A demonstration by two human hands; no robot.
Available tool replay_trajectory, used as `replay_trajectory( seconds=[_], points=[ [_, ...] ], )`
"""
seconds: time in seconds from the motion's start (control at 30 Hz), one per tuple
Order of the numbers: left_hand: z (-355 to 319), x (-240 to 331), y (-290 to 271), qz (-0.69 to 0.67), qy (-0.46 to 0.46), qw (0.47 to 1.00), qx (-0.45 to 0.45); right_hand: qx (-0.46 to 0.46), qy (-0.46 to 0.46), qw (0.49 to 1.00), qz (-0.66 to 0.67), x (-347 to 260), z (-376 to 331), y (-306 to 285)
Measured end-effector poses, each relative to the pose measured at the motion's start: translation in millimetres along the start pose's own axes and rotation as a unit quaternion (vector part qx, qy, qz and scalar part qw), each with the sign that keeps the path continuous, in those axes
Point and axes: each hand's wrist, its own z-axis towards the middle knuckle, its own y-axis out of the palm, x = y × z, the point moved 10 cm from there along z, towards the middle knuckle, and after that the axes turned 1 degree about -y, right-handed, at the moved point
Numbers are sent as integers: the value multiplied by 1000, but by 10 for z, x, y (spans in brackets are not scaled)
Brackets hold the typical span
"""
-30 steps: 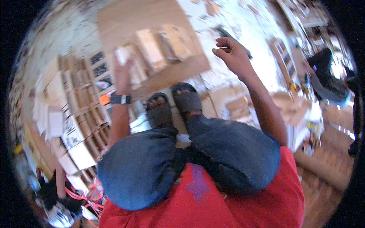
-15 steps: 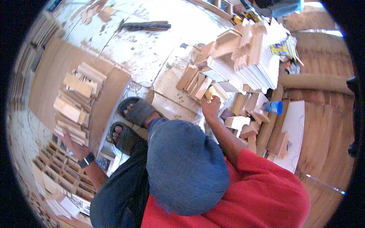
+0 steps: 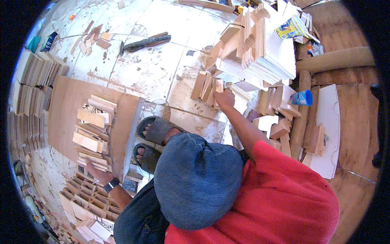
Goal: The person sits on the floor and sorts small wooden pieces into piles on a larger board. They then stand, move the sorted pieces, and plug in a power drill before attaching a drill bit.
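1. Currently, our left hand is at the near end of a row of wooden slats; its fingers look outstretched against the last slat, though we cannot tell whether they grip it.
2. Our right hand is curled beside a cluster of small wooden blocks; its fingers are partly hidden, so we cannot tell whether they clasp one.
3. The slats extend away from our left fingers over a flat brown board; a compartmented wooden rack sits just on the near side of those fingers.
4. Beyond our right fingers rises a stack of pale panels; a blue cup stands off to their right.
5. A careless push with our left fingers could skew the row, since the slats overlap loosely.
6. A hasty tug with our right fingers might topple neighbouring blocks, which appear closely packed and unfastened.
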Motion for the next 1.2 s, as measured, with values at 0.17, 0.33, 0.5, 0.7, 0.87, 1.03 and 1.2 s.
replay_trajectory(
  seconds=[0.17, 0.33, 0.5, 0.7, 0.87, 1.03, 1.2],
  points=[
    [-46, -26, -28, 8, -6, 1000, 14, 14, -5, 995, 95, 199, 87, -63],
    [-26, -80, -94, 21, -2, 1000, 17, -23, 63, 948, 310, 281, 1, 12],
    [27, -88, -114, -4, 14, 1000, 11, 13, -8, 998, 54, -79, -117, -115],
    [-39, -45, -65, 3, -7, 1000, 26, 27, 22, 999, -37, -257, -202, 0],
    [-53, -28, -29, 0, -2, 1000, 28, 46, 30, 998, -38, -248, -266, 68],
    [-21, -51, -73, 8, 31, 999, 15, 26, -94, 995, -22, -658, -321, 199],
    [45, -133, -123, -15, -8, 1000, 15, -14, -100, 993, 52, -957, -272, 342]
  ],
)
